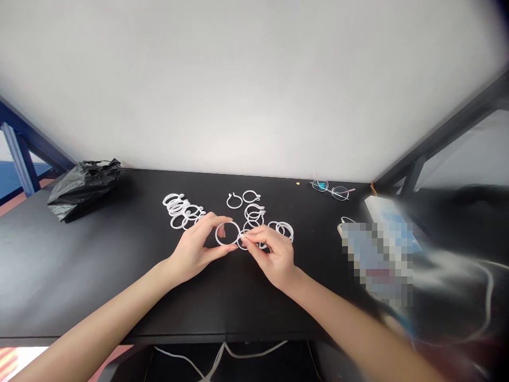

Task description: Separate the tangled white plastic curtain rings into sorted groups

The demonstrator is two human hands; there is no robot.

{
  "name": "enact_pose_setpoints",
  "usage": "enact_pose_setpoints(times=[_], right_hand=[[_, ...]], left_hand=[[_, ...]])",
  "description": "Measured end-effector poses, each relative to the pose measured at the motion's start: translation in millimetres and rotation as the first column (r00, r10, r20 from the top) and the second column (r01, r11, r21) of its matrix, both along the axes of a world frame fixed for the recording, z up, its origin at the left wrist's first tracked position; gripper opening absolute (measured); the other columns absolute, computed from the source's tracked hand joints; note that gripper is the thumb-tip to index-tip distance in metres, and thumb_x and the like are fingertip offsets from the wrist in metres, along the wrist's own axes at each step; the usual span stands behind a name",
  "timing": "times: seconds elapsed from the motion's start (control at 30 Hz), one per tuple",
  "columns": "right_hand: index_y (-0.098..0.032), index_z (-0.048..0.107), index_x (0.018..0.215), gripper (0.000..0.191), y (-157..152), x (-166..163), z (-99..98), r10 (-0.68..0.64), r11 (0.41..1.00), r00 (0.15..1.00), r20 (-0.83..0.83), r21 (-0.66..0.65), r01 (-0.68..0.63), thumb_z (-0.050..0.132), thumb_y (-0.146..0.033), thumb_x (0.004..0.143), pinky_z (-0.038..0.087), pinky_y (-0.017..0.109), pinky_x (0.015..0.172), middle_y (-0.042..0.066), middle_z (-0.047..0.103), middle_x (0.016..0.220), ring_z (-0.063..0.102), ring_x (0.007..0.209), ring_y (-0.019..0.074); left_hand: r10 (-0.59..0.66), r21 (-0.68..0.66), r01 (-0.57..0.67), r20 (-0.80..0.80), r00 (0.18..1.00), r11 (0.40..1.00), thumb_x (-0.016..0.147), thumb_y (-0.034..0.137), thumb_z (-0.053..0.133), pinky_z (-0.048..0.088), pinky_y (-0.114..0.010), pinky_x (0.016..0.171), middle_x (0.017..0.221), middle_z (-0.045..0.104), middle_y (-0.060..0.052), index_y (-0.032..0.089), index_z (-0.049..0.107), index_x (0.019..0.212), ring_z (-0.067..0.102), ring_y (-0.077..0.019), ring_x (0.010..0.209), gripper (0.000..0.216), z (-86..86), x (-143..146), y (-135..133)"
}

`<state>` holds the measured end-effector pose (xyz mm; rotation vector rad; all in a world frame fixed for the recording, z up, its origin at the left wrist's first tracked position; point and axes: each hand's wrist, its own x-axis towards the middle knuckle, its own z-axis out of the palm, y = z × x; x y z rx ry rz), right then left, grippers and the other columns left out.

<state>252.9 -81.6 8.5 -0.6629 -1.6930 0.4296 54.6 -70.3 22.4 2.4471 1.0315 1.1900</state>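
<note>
My left hand [196, 248] pinches a white plastic ring [227, 233] between thumb and fingers, holding it upright over the black table [119, 265]. My right hand [274, 254] pinches the right side of that ring where a second small white ring [243, 241] meets it. Several more white rings lie behind my hands: a pile [183, 209] at the left, loose ones [250, 204] in the middle and a few [284, 229] by my right hand.
A crumpled black plastic bag [83, 185] lies at the table's back left. Glasses [332, 190] rest at the back right by the white wall. A blurred-out item [377, 260] and white cables [487, 297] are at the right. Cables [222, 355] hang under the front edge.
</note>
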Motion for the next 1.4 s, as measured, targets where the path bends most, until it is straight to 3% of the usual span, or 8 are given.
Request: enact_pose_setpoints(times=[0.23, 0.4, 0.53, 0.6, 0.73, 0.9, 1.17, 1.4], right_hand=[[-0.019, 0.068, 0.095, 0.013, 1.6, 1.2, 2.3, -0.011, 1.000, 1.000, 0.015, -0.018, 0.012, 0.066, -0.010, 0.087, 0.060, 0.027, 0.063, 0.005, 0.072, 0.082, 0.068, 0.069, 0.0142], [-0.019, 0.069, 0.098, 0.015, 2.4, 3.2, 3.5, -0.026, 0.999, 1.000, 0.007, -0.038, 0.027, 0.065, -0.010, 0.086, 0.059, 0.026, 0.059, 0.006, 0.071, 0.088, 0.067, 0.070, 0.0137], [-0.019, 0.069, 0.096, 0.015, 2.8, 2.8, 4.8, -0.039, 0.999, 0.999, 0.004, -0.029, 0.039, 0.064, -0.009, 0.086, 0.057, 0.025, 0.056, 0.007, 0.072, 0.087, 0.067, 0.071, 0.0145], [-0.019, 0.069, 0.095, 0.014, 2.7, 2.2, 4.7, -0.043, 0.999, 0.999, 0.005, -0.024, 0.043, 0.063, -0.010, 0.086, 0.057, 0.026, 0.057, 0.007, 0.072, 0.087, 0.067, 0.070, 0.0144], [-0.018, 0.069, 0.093, 0.013, 1.9, 2.2, 3.9, -0.051, 0.999, 0.999, 0.013, -0.017, 0.051, 0.063, -0.009, 0.086, 0.057, 0.027, 0.058, 0.007, 0.073, 0.086, 0.067, 0.068, 0.0142], [-0.018, 0.069, 0.092, 0.013, 1.6, 3.0, 5.2, -0.047, 0.999, 0.999, 0.019, -0.027, 0.047, 0.061, -0.009, 0.086, 0.056, 0.026, 0.057, 0.007, 0.073, 0.086, 0.067, 0.069, 0.0142], [-0.019, 0.069, 0.092, 0.014, 1.2, 1.5, 6.6, -0.034, 0.998, 0.999, 0.031, -0.046, 0.036, 0.059, -0.011, 0.087, 0.055, 0.026, 0.056, 0.006, 0.073, 0.084, 0.067, 0.069, 0.0147], [-0.018, 0.069, 0.091, 0.014, 1.2, 2.5, 5.7, -0.030, 0.999, 0.999, 0.031, -0.037, 0.031, 0.059, -0.010, 0.087, 0.055, 0.025, 0.056, 0.007, 0.073, 0.084, 0.067, 0.071, 0.0150]], left_hand=[[0.011, 0.015, -0.009, -0.126, 0.992, 1.000, 0.089, 0.040, 0.066, 0.048, -0.028, 0.070, 0.090, 0.059, -0.004, 0.019, 0.051, 0.109, 0.057, -0.0166, 0.080, 0.033, -3.6, -6.5, 5.3], [0.215, 0.151, -0.179, -0.272, 0.938, 0.972, 0.095, 0.037, 0.057, 0.049, -0.031, 0.077, 0.098, 0.062, -0.008, 0.016, 0.052, 0.118, 0.059, -0.0204, 0.089, 0.032, 1.0, -17.3, 15.4], [0.530, 0.233, -0.476, -0.357, 0.769, 0.848, 0.095, 0.043, 0.052, 0.049, -0.033, 0.075, 0.103, 0.062, -0.010, 0.015, 0.060, 0.113, 0.060, -0.0249, 0.090, 0.035, 3.8, -32.9, 25.4], [0.604, 0.247, -0.557, -0.436, 0.667, 0.793, 0.095, 0.045, 0.049, 0.049, -0.035, 0.074, 0.102, 0.061, -0.012, 0.013, 0.063, 0.112, 0.060, -0.0270, 0.089, 0.039, 3.1, -41.5, 29.8], [0.618, 0.234, -0.610, -0.562, 0.550, 0.757, 0.095, 0.046, 0.044, 0.048, -0.036, 0.071, 0.103, 0.061, -0.013, 0.013, 0.065, 0.113, 0.059, -0.0297, 0.090, 0.043, 0.2, -52.0, 34.7], [0.568, 0.236, -0.584, -0.662, 0.489, 0.777, 0.096, 0.043, 0.040, 0.047, -0.037, 0.067, 0.102, 0.060, -0.017, 0.010, 0.065, 0.113, 0.057, -0.0328, 0.091, 0.044, -2.7, -53.2, 34.2], [0.567, 0.257, -0.542, -0.619, 0.543, 0.800, 0.094, 0.044, 0.040, 0.045, -0.037, 0.059, 0.097, 0.060, -0.021, 0.011, 0.065, 0.107, 0.057, -0.0342, 0.085, 0.043, -11.3, -56.4, 36.2], [0.556, 0.200, -0.559, -0.586, 0.590, 0.805, 0.094, 0.046, 0.038, 0.046, -0.039, 0.064, 0.100, 0.058, -0.021, 0.010, 0.064, 0.110, 0.056, -0.0334, 0.086, 0.047, -8.3, -55.7, 35.0]])
